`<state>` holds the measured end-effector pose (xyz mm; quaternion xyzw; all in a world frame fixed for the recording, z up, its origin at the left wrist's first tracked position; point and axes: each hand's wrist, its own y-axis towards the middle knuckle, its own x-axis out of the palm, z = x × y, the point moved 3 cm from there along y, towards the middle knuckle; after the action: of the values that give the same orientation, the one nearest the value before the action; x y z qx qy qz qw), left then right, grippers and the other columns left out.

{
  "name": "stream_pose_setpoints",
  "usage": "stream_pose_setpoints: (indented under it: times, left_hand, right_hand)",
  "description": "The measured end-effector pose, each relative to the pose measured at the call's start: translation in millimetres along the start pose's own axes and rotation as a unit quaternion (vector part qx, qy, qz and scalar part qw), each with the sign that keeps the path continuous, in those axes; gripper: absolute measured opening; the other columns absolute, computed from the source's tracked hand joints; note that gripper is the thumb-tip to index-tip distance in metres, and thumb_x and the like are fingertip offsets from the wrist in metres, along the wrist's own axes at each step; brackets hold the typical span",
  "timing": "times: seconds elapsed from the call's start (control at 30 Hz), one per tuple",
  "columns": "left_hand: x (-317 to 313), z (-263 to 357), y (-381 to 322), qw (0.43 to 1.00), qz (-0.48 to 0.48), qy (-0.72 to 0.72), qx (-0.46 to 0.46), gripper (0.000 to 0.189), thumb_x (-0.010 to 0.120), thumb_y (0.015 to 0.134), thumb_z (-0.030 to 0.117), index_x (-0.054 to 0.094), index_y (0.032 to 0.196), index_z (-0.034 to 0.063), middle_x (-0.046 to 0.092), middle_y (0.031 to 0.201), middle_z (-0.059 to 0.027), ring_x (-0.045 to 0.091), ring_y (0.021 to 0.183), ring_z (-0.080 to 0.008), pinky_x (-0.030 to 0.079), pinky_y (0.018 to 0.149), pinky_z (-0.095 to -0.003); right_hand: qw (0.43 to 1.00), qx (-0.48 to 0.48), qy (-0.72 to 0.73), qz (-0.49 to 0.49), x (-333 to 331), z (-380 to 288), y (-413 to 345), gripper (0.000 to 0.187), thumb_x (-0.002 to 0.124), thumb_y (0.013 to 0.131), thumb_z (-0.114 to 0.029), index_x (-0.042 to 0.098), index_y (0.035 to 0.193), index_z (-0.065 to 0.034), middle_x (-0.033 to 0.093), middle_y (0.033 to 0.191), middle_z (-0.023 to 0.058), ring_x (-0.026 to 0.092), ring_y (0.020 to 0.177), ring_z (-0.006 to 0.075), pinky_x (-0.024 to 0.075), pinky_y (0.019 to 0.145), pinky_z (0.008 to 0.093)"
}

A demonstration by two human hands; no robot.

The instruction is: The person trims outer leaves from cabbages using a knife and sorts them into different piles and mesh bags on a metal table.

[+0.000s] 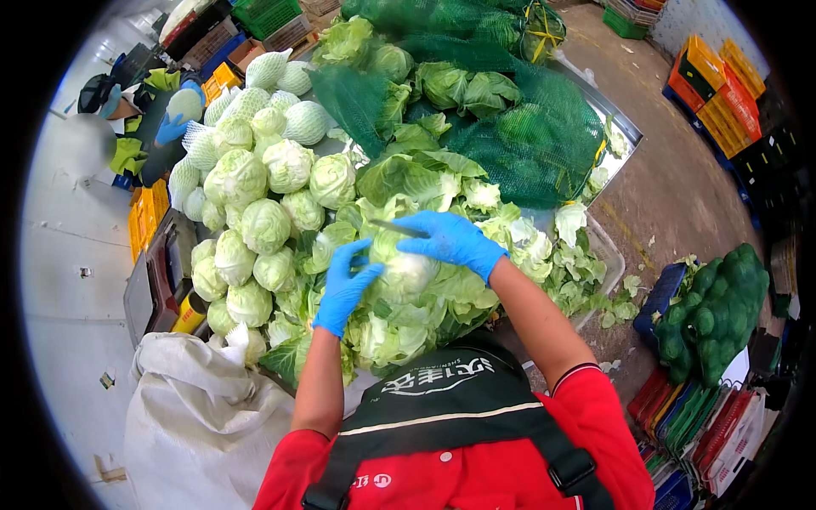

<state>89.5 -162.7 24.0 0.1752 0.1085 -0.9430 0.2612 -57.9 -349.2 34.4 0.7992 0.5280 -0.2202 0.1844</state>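
My right hand [449,237], in a blue glove, is closed on a knife [400,228] whose blade points left over a cabbage head. That pale cabbage [408,271] lies between my hands on loose outer leaves. Just to its left is my left hand [349,280], also gloved, with fingers apart and nothing held; whether the fingertips touch the cabbage is unclear. Bare cabbage heads [264,226] are piled to the left, and behind them stand cabbages in white foam nets [306,122]. Green mesh sacks [535,153] with cabbages lie at the table's far side.
A metal table edge [628,127] shows at right, above a clear bin [612,255] with leaf scraps. A white sack [204,408] stands at lower left. Crates [720,95] and a green net sack [717,315] are farther right. A co-worker's gloved hand [171,129] is at upper left.
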Motion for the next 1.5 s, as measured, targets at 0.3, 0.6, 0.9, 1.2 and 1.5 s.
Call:
stream_pose_setpoints:
  times: [0.3,0.6,0.9,1.2,1.5]
  left_hand:
    - [59.4,7.5,-56.4,0.995,0.08,0.042,0.031,0.069,0.075,0.083,0.027,0.04,0.138,0.0027,0.046,0.125,-0.0172,0.05,0.112,-0.0287,0.041,0.098,-0.0397]
    - [43.4,27.2,-19.1,0.979,0.032,0.166,0.113,0.085,0.082,0.073,0.029,0.038,0.141,0.0048,0.034,0.14,-0.0229,0.033,0.133,-0.0376,0.031,0.111,-0.043]
    - [47.9,-4.2,-16.0,0.986,0.132,0.04,0.091,0.074,0.085,0.069,0.021,0.045,0.127,-0.001,0.044,0.122,-0.016,0.045,0.115,-0.0286,0.038,0.102,-0.0374]
    - [43.4,6.4,-14.5,0.985,0.122,0.07,0.099,0.071,0.084,0.07,0.019,0.046,0.127,-0.0008,0.046,0.123,-0.0166,0.046,0.116,-0.0306,0.038,0.102,-0.0384]
    - [33.1,-12.0,-20.4,0.996,0.074,-0.041,-0.022,0.066,0.081,0.074,0.023,0.044,0.124,0.0011,0.045,0.117,-0.0104,0.044,0.108,-0.0202,0.038,0.097,-0.0338]
  right_hand:
    - [0.979,0.193,0.038,0.058,-3.1,3.9,13.3,0.043,0.058,0.09,-0.047,0.071,0.106,-0.0092,0.069,0.091,0.0183,0.066,0.085,0.0354,0.0505,0.076,0.044]
    - [0.967,0.237,-0.007,0.097,10.0,31.9,-67.3,0.041,0.056,0.094,-0.041,0.067,0.106,-0.0037,0.067,0.086,0.0202,0.066,0.077,0.0357,0.0508,0.069,0.0431]
    - [0.987,-0.038,-0.125,0.09,0.2,-3.1,-46.2,0.052,0.05,0.096,-0.046,0.045,0.138,-0.0161,0.058,0.117,0.0151,0.066,0.082,0.0338,0.0549,0.066,0.0436]
    - [0.975,-0.005,-0.218,-0.04,1.1,-8.8,-15.1,0.046,0.048,0.096,-0.048,0.049,0.136,-0.0232,0.058,0.116,0.0117,0.066,0.082,0.0343,0.0545,0.069,0.0437]
    - [0.979,-0.03,-0.196,0.047,23.9,28.0,26.2,0.033,0.051,0.094,-0.044,0.059,0.109,-0.0157,0.061,0.094,0.0145,0.065,0.081,0.0359,0.0537,0.069,0.047]
